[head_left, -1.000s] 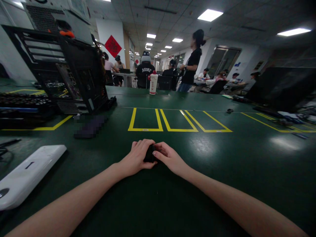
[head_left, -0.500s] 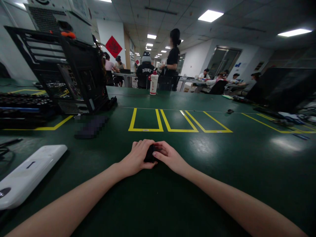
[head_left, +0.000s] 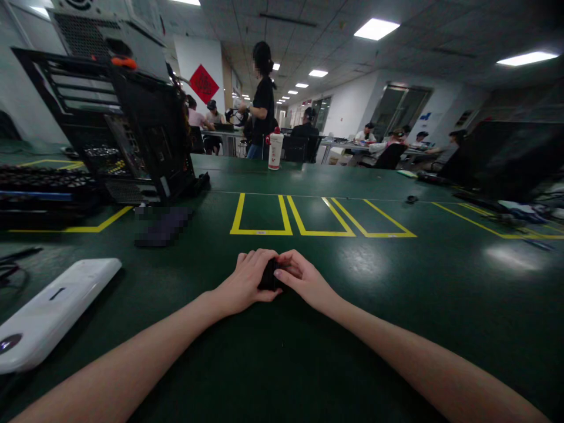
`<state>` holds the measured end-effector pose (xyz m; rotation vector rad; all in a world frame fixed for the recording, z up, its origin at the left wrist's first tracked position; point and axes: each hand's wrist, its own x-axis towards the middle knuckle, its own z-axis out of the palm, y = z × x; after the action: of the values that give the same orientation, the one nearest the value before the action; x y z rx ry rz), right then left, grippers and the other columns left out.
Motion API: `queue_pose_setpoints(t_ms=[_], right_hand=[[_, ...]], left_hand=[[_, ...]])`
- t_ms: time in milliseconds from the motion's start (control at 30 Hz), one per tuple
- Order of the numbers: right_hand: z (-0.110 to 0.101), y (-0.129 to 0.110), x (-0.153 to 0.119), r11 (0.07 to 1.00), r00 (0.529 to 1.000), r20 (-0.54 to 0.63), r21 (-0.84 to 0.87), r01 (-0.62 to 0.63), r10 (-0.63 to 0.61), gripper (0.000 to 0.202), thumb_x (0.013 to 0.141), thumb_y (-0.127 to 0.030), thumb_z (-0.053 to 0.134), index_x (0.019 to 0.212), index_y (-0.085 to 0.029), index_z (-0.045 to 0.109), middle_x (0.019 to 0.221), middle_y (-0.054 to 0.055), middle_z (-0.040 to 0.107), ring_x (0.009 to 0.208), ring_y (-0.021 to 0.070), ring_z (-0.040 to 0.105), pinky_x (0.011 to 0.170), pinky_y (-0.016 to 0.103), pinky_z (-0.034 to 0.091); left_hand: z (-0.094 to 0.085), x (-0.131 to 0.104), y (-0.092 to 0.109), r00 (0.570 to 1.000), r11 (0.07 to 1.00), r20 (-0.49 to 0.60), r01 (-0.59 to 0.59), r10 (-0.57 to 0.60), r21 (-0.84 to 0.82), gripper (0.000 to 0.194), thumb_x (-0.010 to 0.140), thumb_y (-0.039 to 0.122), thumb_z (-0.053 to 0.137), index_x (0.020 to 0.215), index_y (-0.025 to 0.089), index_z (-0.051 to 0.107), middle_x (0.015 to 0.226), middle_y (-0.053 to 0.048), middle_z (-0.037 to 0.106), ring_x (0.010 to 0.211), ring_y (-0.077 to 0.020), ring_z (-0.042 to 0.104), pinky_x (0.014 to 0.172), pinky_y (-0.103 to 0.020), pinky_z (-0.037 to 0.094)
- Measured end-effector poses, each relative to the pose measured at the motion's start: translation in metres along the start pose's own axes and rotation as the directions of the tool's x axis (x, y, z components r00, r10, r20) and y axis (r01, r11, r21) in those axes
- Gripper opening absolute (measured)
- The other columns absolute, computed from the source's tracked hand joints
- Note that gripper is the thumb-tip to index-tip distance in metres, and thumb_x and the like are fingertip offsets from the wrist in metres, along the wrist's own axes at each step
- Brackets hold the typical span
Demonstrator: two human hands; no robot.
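A small black object (head_left: 268, 276) rests on or just above the green tabletop (head_left: 282, 364), mostly covered by my fingers, so its kind does not show. My left hand (head_left: 245, 279) wraps round it from the left, fingers over the top and thumb along the near side. From the right, my right hand (head_left: 304, 279) closes on it, with the thumb against its near face and the other fingers bent behind. The fingertips of both hands almost meet at its upper edge.
Yellow tape outlines (head_left: 261, 232) mark the table ahead. At left stand an open computer case (head_left: 145, 141), a blurred dark flat object (head_left: 164, 227) and a white device (head_left: 61, 308). A white bottle (head_left: 275, 151) is farther back; a monitor (head_left: 506, 158) stands right. Several people sit beyond.
In the background, a standing person in black has moved left, revealing a seated person behind. My hands and the black object stay almost the same.
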<state>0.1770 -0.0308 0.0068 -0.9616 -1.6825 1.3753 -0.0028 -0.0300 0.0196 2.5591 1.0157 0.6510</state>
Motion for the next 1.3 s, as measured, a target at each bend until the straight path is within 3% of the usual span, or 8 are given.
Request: queue_pose_setpoints(t_ms=[133,267,433,567,800,1000,1167,1300], right_hand=[[-0.001,0.001,-0.001,0.999,0.999,0.02,0.001,-0.037,0.037,0.023,0.08,-0.026,0.055,0.1,-0.02,0.047,0.101,0.004,0.054,0.097,0.0177,0.056,0.084,0.037,0.047],[-0.001,-0.004,-0.005,0.997,0.995,0.094,0.076,0.018,-0.025,0.024,0.075,-0.019,0.061,0.093,-0.021,0.045,0.099,0.001,0.054,0.098,0.0166,0.057,0.087,0.035,0.046],[-0.001,0.0,-0.002,1.0,0.999,0.034,0.024,0.007,-0.008,0.013,0.08,-0.027,0.055,0.089,-0.021,0.047,0.091,0.0,0.055,0.084,0.0155,0.06,0.072,0.032,0.051],[-0.004,0.007,0.003,1.0,1.0,-0.008,0.002,-0.023,0.023,0.022,0.078,-0.028,0.058,0.096,-0.021,0.048,0.1,0.002,0.054,0.094,0.0176,0.057,0.08,0.036,0.049],[-0.004,0.001,-0.004,0.996,0.992,0.126,0.085,0.016,-0.026,0.026,0.075,-0.018,0.061,0.096,-0.021,0.046,0.102,0.001,0.054,0.101,0.0172,0.056,0.088,0.036,0.046],[-0.002,0.004,0.0,0.997,0.999,0.041,0.074,0.009,-0.012,0.015,0.079,-0.027,0.057,0.09,-0.021,0.049,0.093,0.0,0.055,0.088,0.0158,0.059,0.075,0.032,0.05],[-0.002,0.006,0.003,0.999,1.0,-0.001,0.02,-0.027,0.027,0.024,0.078,-0.026,0.058,0.099,-0.021,0.048,0.1,0.003,0.054,0.097,0.0172,0.056,0.085,0.036,0.047],[-0.003,0.001,-0.002,0.999,0.996,0.092,0.037,-0.007,0.004,0.022,0.078,-0.021,0.058,0.097,-0.02,0.048,0.102,0.002,0.054,0.1,0.0174,0.055,0.089,0.037,0.045]], left_hand=[[0.0,0.0,-0.001,1.0,1.0,-0.006,0.007,-0.007,0.006,0.05,0.076,0.029,0.06,0.116,0.021,0.032,0.108,-0.007,0.048,0.097,-0.0239,0.047,0.084,-0.038,0.033],[0.001,-0.001,-0.001,1.0,1.0,-0.009,-0.001,0.001,0.011,0.046,0.076,0.027,0.059,0.114,0.021,0.034,0.106,-0.006,0.049,0.095,-0.0235,0.048,0.082,-0.037,0.034],[0.001,-0.001,-0.001,1.0,1.0,-0.017,-0.007,0.007,0.01,0.049,0.075,0.028,0.061,0.115,0.021,0.033,0.107,-0.006,0.049,0.095,-0.0239,0.048,0.082,-0.037,0.034],[0.001,0.0,-0.001,1.0,1.0,-0.014,-0.013,0.013,-0.001,0.049,0.077,0.029,0.06,0.116,0.022,0.032,0.109,-0.007,0.049,0.097,-0.0242,0.048,0.083,-0.038,0.034],[0.001,-0.001,-0.001,1.0,1.0,-0.004,-0.001,0.001,0.001,0.046,0.076,0.027,0.059,0.114,0.022,0.034,0.107,-0.006,0.049,0.095,-0.0233,0.048,0.083,-0.038,0.034],[0.003,0.0,-0.003,1.0,1.0,-0.023,-0.006,0.007,0.025,0.05,0.074,0.029,0.061,0.115,0.021,0.033,0.108,-0.007,0.048,0.097,-0.0246,0.047,0.083,-0.038,0.034],[0.003,0.0,-0.003,1.0,1.0,-0.019,-0.013,0.013,0.011,0.05,0.076,0.03,0.06,0.116,0.022,0.032,0.109,-0.007,0.049,0.097,-0.0251,0.048,0.082,-0.039,0.034],[0.002,-0.001,-0.003,1.0,1.0,-0.015,-0.015,0.015,0.003,0.049,0.076,0.029,0.059,0.116,0.023,0.032,0.108,-0.007,0.049,0.097,-0.0244,0.048,0.082,-0.038,0.033]])
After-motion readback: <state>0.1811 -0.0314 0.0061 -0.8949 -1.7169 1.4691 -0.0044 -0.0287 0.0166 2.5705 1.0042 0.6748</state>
